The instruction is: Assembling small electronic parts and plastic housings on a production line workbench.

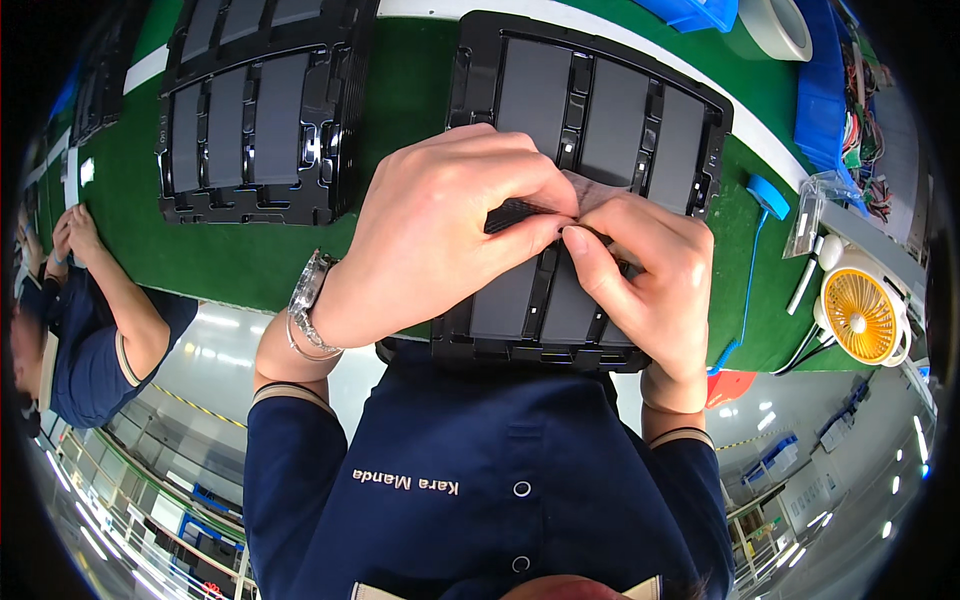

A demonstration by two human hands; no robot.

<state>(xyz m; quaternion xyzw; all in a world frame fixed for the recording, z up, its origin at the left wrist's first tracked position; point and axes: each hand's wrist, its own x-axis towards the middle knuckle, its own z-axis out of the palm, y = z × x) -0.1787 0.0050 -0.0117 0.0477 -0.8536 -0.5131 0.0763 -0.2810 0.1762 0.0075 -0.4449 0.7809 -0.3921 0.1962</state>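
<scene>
Works at a green tabletop crossed by a white stripe, above a glossy pale floor. Has 1 black moulded-plastic tray of flat dark-grey rectangular panels directly beneath both hands, with a stack of similar black trays to the left. Has to the right a white round fan with a yellow grille and a flat blue disc on a cord. Blocks the tray's middle with left hand and right hand, thumbs and index fingers pinched closely at a thin greyish film-like piece, mostly hidden; cannot tell its kind. Wears a navy shirt with pale chest lettering.
</scene>
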